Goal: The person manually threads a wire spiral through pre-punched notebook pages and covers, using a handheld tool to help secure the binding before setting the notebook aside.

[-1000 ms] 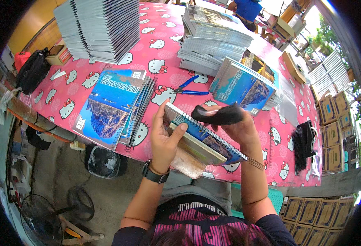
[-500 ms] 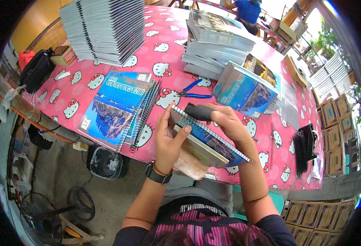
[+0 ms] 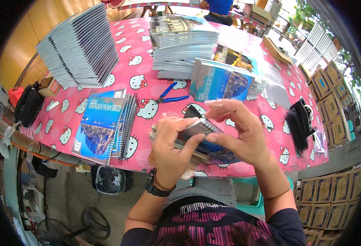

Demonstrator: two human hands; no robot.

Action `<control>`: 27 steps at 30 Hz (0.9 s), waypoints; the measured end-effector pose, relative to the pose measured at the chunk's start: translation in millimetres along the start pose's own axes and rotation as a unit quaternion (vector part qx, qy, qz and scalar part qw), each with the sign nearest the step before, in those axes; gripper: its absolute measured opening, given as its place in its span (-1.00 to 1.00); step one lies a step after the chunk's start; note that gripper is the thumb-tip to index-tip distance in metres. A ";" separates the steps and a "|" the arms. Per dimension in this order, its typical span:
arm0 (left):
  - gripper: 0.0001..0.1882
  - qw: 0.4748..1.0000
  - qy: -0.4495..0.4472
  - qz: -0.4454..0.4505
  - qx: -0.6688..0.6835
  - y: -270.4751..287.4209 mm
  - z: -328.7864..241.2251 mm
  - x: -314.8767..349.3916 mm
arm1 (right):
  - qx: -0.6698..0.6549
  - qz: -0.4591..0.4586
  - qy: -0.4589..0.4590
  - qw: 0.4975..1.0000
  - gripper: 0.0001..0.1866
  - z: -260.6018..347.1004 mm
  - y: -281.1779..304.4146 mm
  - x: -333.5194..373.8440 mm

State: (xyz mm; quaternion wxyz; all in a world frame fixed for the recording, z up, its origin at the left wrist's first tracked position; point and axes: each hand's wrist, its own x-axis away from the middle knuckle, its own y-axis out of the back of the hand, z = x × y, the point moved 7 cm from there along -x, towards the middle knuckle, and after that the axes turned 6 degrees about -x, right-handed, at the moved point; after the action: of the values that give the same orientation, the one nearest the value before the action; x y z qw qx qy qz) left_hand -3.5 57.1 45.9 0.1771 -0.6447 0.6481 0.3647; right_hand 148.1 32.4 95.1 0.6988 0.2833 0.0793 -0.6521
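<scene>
A blue-covered spiral notebook (image 3: 225, 156) is tilted up between my hands over the table's near edge. My left hand (image 3: 170, 143) is closed around its left end, thumb on the near face. At the upper corner of the wire spine, my right hand (image 3: 246, 135) grips with its thumb, the other fingers arched above. A wooden block (image 3: 199, 156) shows partly beneath the notebook. Just behind my fingers is a black object (image 3: 195, 110), mostly hidden. Farther back lie blue-handled pliers (image 3: 173, 94). Several finished-looking spiral notebooks (image 3: 100, 127) are piled at the left.
A tall stack of spiral-bound books (image 3: 82, 49) stands at the back left. Stacks of covers and pages (image 3: 184, 51) and blue-covered sets (image 3: 223, 80) sit behind my hands. Black wire coils (image 3: 297, 131) lie at the right. Beyond the table, a person in blue (image 3: 219, 8) is visible.
My right hand has let go of the black piece and moved onto the notebook's spine corner. The notebook has turned in my hands. The whole view has shifted slightly.
</scene>
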 end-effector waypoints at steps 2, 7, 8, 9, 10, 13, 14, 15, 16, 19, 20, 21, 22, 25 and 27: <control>-0.67 0.999 -0.029 -0.008 0.021 -6.0 -16.1 -0.2 | 0.033 -0.005 0.040 0.999 -0.53 7.8 -0.2 3.4; -0.68 0.997 -0.026 0.031 0.063 -10.0 -20.5 3.7 | -0.011 -0.012 0.068 0.998 -0.56 12.0 -3.3 9.2; -0.68 0.997 -0.029 0.036 0.062 -8.1 -20.0 3.9 | -0.002 0.001 0.069 0.998 -0.56 12.6 -6.3 8.8; -0.69 0.997 -0.032 0.042 0.061 -6.5 -20.0 3.9 | 0.007 0.012 0.070 0.997 -0.56 13.3 -7.6 8.6; -0.69 0.997 -0.035 0.043 0.060 -3.9 -19.9 4.1 | 0.018 0.027 0.074 0.997 -0.56 14.8 -9.7 7.2; -0.70 0.996 -0.030 0.037 0.076 0.3 -16.4 7.0 | 0.071 0.041 0.060 0.995 -0.56 19.6 -10.9 7.7; -0.70 0.996 -0.014 0.036 0.081 0.3 -14.9 7.7 | 0.096 0.035 0.072 0.992 -0.56 23.6 -11.1 8.2; -0.71 0.996 0.002 0.036 0.085 0.0 -13.7 8.5 | 0.121 0.029 0.084 0.989 -0.56 27.4 -11.4 8.8; -0.71 0.995 0.020 0.037 0.091 -1.2 -12.1 9.9 | 0.146 0.022 0.094 0.985 -0.55 29.7 -11.4 9.9; -0.73 0.998 0.023 0.053 0.024 -5.6 -11.5 7.3 | 0.158 -0.001 0.108 0.982 -0.57 27.6 -10.1 10.6; -0.73 0.997 0.025 0.065 0.034 -6.9 -10.0 6.5 | 0.142 0.009 0.078 0.987 -0.53 25.0 -10.8 9.8; -0.73 0.996 0.026 0.077 0.044 -8.0 -7.0 6.4 | 0.126 0.019 0.048 0.991 -0.50 22.5 -12.1 9.7; -0.73 0.994 0.027 0.089 0.050 -8.0 -4.3 4.8 | 0.106 0.028 0.019 0.994 -0.46 18.2 -13.3 8.3; -0.74 0.999 -0.051 0.009 -0.016 26.8 -5.3 -3.4 | 0.182 -0.037 0.160 0.969 -0.33 34.4 2.0 0.5; -0.74 0.972 -0.028 -0.183 -0.148 85.8 12.5 0.1 | 0.184 -0.109 0.245 0.946 -0.23 43.6 31.5 1.6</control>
State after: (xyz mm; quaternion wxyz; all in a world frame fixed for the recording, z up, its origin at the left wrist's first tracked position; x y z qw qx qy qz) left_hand -89.3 57.5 58.4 0.1613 -0.7609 0.4530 0.4358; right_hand 167.1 8.9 139.5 0.5180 0.5476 0.1569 -0.6381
